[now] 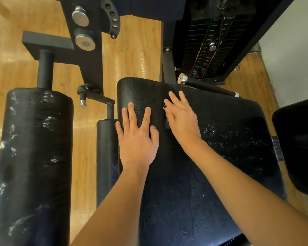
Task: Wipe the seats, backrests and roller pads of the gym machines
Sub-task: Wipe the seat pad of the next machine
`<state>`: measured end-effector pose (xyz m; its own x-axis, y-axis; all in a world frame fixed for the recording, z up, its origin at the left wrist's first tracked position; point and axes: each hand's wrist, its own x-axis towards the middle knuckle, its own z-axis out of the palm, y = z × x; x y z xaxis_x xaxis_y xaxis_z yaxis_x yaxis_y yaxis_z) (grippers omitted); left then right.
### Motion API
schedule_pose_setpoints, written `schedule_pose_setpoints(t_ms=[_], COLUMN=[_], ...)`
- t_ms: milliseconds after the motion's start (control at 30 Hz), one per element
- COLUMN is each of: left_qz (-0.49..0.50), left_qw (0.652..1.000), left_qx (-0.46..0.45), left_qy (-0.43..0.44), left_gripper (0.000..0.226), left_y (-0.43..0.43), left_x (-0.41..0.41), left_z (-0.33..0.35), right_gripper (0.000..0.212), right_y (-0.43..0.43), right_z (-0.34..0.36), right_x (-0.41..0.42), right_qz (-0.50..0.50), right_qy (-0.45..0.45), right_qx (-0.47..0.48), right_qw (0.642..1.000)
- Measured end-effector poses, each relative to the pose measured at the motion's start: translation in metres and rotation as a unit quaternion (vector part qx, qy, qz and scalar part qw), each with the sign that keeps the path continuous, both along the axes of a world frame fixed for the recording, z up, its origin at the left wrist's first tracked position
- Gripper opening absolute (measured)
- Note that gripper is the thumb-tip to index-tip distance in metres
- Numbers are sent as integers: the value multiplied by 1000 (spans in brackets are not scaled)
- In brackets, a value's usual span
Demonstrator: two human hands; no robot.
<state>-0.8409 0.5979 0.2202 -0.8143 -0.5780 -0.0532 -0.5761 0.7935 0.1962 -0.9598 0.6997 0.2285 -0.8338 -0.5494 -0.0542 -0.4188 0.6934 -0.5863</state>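
Spanning the middle, black padded seat (212,157), white-flecked on its right; beside it, large white-streaked roller pad (34,157). Behind, weight stack (208,50), "LB" labels, numbers too blurred to read. Lying flat on the seat's far end, left hand (136,139), fingers spread, and right hand (182,121), fingers straight, gripping nothing.

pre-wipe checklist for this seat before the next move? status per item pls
1. Left hand flat on the seat: ok.
2. Right hand flat on the seat: ok.
3. Cloth in either hand: none visible, not ok.
4. Seat clean: white specks on its right part, not ok.
5. Large roller pad clean: white smears, not ok.
6. Small dark object between the hands, what it is: cannot tell.
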Motion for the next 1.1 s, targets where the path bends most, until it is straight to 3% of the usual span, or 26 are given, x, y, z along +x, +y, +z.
schedule_pose_setpoints(t_ms=[233, 633, 833, 1100], left_qz=[-2, -1, -2, -3], left_qw=[1000, 1000, 1000, 1000], left_qx=[-1, 0, -1, 7], left_qy=[-1, 7, 8, 18], left_gripper=[59, 59, 60, 57], left_y=[0, 0, 0, 0], left_x=[-1, 0, -1, 0], left_z=[1, 0, 2, 2], right_gripper=[37, 37, 38, 38], right_y=[-25, -3, -22, 15], right_z=[1, -4, -3, -3], right_x=[-27, 7, -6, 46], right_qz=[-16, 3, -38, -31], right_qy=[30, 3, 25, 14], right_qx=[25, 0, 12, -12], right_qw=[999, 1000, 999, 999])
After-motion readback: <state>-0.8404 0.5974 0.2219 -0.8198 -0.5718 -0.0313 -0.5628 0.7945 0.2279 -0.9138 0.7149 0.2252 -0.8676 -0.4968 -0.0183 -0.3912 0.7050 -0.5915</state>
